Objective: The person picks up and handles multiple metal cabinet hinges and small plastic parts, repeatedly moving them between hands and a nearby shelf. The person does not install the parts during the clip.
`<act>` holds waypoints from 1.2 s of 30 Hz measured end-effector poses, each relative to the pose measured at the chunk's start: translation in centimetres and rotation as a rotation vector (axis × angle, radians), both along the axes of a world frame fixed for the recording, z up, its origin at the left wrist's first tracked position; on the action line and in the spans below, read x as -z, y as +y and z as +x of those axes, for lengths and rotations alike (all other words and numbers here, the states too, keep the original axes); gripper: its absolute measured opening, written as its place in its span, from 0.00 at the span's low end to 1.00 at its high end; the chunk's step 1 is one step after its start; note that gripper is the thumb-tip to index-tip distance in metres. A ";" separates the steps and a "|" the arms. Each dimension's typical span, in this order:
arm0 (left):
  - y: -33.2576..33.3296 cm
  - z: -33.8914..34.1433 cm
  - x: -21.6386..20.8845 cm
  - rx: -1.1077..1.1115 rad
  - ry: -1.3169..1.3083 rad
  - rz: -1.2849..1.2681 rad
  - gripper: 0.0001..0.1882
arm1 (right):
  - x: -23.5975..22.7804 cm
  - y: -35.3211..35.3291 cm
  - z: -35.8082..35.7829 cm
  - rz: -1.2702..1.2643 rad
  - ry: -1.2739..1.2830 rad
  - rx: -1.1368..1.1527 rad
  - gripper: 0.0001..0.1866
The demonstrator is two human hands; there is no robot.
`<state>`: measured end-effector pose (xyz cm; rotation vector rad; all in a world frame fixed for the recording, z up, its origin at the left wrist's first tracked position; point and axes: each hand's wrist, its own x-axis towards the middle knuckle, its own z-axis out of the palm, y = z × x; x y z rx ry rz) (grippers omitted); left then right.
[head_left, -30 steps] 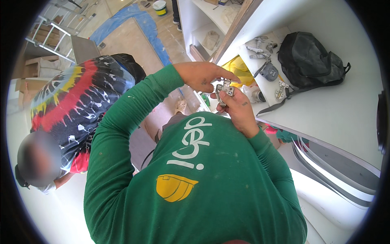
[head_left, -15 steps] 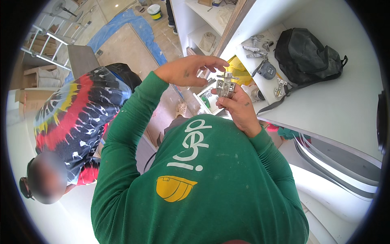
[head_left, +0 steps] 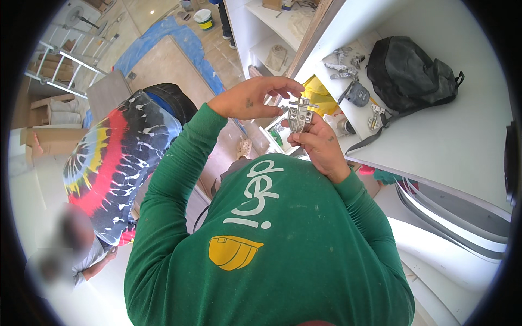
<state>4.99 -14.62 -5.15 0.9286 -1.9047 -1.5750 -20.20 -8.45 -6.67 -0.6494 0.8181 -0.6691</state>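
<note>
A silver metal cabinet hinge (head_left: 299, 118) is held upright in front of my chest, gripped low by my right hand (head_left: 321, 142) between thumb and fingers. Left of it hovers my left hand (head_left: 253, 98), fingers apart and bent, with its fingertips close to the hinge's top; whether they touch it I cannot tell. Several similar hinges (head_left: 341, 66) lie on the white shelf (head_left: 331, 98) to the right, and another hinge (head_left: 375, 117) sits closer to me. A grey rounded pouch (head_left: 357, 94) rests between them.
A black backpack (head_left: 410, 76) stands on the shelf, its strap over the edge. Behind my hands is a yellow bag (head_left: 315, 92). At left, a co-worker in a tie-dye shirt (head_left: 125, 157) bends close to my arm. A ladder (head_left: 70, 68) and a bucket (head_left: 204, 20) stand farther off.
The hinge has turned slightly in my right hand, and my left hand stays beside it. The co-worker has shifted, and a second person's arm now shows at lower left.
</note>
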 end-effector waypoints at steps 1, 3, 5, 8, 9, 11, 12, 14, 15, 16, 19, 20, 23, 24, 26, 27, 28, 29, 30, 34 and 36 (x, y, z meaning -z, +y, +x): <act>-0.3 -0.1 -0.1 0.003 -0.009 0.000 0.34 | -0.1 -0.2 0.0 0.009 -0.002 0.004 0.27; -1.0 -0.3 -0.3 0.007 -0.026 -0.004 0.34 | -0.2 -0.7 0.0 0.024 -0.007 0.009 0.27; -1.4 -0.4 0.1 0.013 0.001 0.017 0.33 | 0.0 -0.9 -0.2 0.049 -0.014 0.012 0.27; -1.6 -0.5 0.7 0.023 0.009 0.007 0.32 | 0.0 -1.1 -0.3 0.063 -0.020 0.020 0.26; -1.8 -0.5 0.9 0.026 0.007 -0.003 0.32 | 0.1 -1.3 -0.4 0.064 -0.020 0.023 0.26; -1.9 -0.7 1.5 0.024 0.006 -0.035 0.32 | 0.3 -1.3 -0.5 0.060 -0.010 0.015 0.25; -1.8 -0.7 1.7 0.021 0.006 -0.046 0.32 | 0.4 -1.2 -0.5 0.062 -0.004 0.010 0.25; -1.7 -0.9 1.7 0.030 0.017 -0.065 0.32 | 0.4 -1.0 -0.4 0.059 0.012 0.010 0.24; -1.8 -1.0 1.7 0.032 0.022 -0.072 0.32 | 0.3 -1.1 -0.4 0.060 0.019 0.008 0.24; -1.7 -1.2 1.6 0.048 -0.010 -0.105 0.32 | 0.3 -1.1 -0.5 0.061 0.040 -0.002 0.23; -1.7 -1.4 0.8 0.098 -0.113 -0.201 0.31 | 0.0 -0.9 -0.5 0.056 0.095 -0.040 0.22; -1.8 -1.4 0.7 0.118 -0.155 -0.232 0.31 | -0.2 -0.8 -0.4 0.048 0.110 -0.055 0.21; -1.8 -1.0 0.4 0.175 -0.207 -0.292 0.31 | -0.7 -0.5 0.0 0.044 0.148 -0.071 0.19; -1.7 -0.9 0.2 0.194 -0.212 -0.308 0.31 | -0.9 -0.5 0.2 0.044 0.160 -0.070 0.19; -1.4 -0.9 -0.3 0.219 -0.259 -0.290 0.31 | -1.2 -0.3 0.4 0.022 0.174 -0.080 0.19; -1.2 -1.1 -0.6 0.232 -0.281 -0.284 0.31 | -1.3 -0.2 0.5 0.008 0.182 -0.083 0.20; -0.9 -1.2 -0.9 0.237 -0.302 -0.303 0.30 | -1.4 0.0 0.7 -0.009 0.204 -0.082 0.20; -0.7 -1.2 -1.2 0.241 -0.323 -0.321 0.29 | -1.5 0.2 0.9 -0.026 0.226 -0.080 0.19; -0.5 -1.3 -1.4 0.247 -0.344 -0.339 0.28 | -1.6 0.4 1.2 -0.043 0.248 -0.077 0.19; 0.2 -1.4 -1.9 0.289 -0.427 -0.317 0.26 | -2.4 0.4 1.6 -0.132 0.410 -0.125 0.18; 0.3 -1.7 -2.6 0.317 -0.457 -0.270 0.25 | -1.9 0.6 1.7 -0.183 0.441 -0.127 0.18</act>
